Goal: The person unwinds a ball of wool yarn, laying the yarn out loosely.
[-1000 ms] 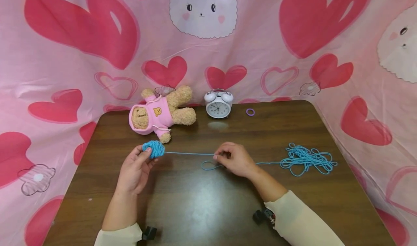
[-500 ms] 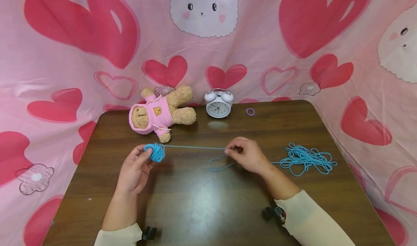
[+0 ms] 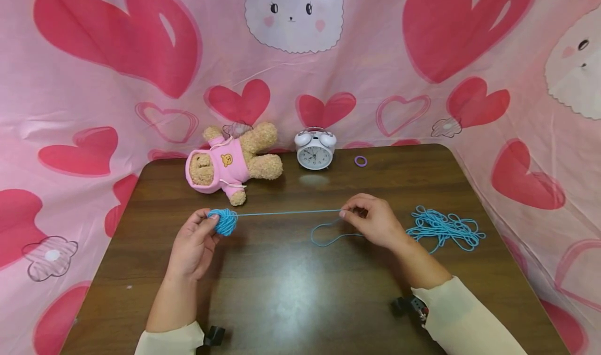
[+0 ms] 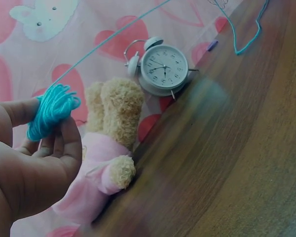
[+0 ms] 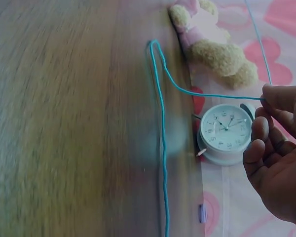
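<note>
The left hand held a yarn ball in curled fingers; the right hand pinched a taut strand between thumb and finger, a yarn pile to their right.

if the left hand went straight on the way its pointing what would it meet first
Most likely the teddy bear in pink, lying just beyond the left hand and the blue yarn ball it holds. Height above the table is hard to judge, so it might pass over instead.
</note>
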Motion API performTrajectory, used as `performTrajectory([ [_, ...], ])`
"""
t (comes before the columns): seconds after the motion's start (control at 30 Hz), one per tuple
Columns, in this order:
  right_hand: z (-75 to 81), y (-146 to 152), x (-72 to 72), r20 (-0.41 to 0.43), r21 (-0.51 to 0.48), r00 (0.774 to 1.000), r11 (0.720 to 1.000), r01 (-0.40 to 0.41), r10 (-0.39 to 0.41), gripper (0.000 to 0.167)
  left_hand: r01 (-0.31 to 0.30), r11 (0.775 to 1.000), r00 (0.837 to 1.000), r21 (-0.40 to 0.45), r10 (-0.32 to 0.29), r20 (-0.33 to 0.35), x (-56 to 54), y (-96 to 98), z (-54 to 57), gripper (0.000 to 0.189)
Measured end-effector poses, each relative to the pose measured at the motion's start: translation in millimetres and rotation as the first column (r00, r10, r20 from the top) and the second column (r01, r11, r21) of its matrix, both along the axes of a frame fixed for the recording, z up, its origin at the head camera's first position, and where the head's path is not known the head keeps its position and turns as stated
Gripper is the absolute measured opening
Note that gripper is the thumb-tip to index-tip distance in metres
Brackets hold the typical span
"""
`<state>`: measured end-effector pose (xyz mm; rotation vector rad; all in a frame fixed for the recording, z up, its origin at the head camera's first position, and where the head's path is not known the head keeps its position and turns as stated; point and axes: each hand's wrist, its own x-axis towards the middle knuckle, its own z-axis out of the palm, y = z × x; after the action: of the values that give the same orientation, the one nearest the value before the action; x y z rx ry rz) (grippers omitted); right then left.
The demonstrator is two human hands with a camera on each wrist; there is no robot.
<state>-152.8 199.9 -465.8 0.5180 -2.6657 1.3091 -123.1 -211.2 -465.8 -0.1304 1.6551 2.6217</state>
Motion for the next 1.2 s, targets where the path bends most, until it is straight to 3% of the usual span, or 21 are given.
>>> performTrajectory([
  [0.43,-3.8,24,10.4,-0.014,0.028,0.999,0.999,0.029,-0.028,0.006,-0.007,1.000,1.000,0.030,0.008,-0.020,0.5,-8.5,2.2,0.003],
  [0.63,-8.6,37,17.9,-0.011,0.049,0.998,0.996,0.069,-0.068,0.004,-0.044,0.995,0.998,0.090,0.047,-0.034,-0.2,-8.6,0.0,0.005],
  [0.77,-10.2,46,21.9,-0.016,0.053,0.997,0.996,0.078,-0.077,0.008,-0.065,0.994,0.998,0.086,0.066,-0.016,0.0,-9.1,-1.2,0.010],
  [0.97,-4.0,60,24.7,-0.006,0.065,0.994,0.992,0.112,-0.112,0.001,-0.075,0.995,0.997,0.070,0.074,0.011,-1.7,-8.2,-2.8,0.022],
  [1.2,4.2,81,22.8,-0.055,0.064,0.982,0.981,0.184,-0.181,0.004,-0.060,0.996,0.998,0.063,0.060,0.000,-1.8,-11.1,-4.8,0.025],
])
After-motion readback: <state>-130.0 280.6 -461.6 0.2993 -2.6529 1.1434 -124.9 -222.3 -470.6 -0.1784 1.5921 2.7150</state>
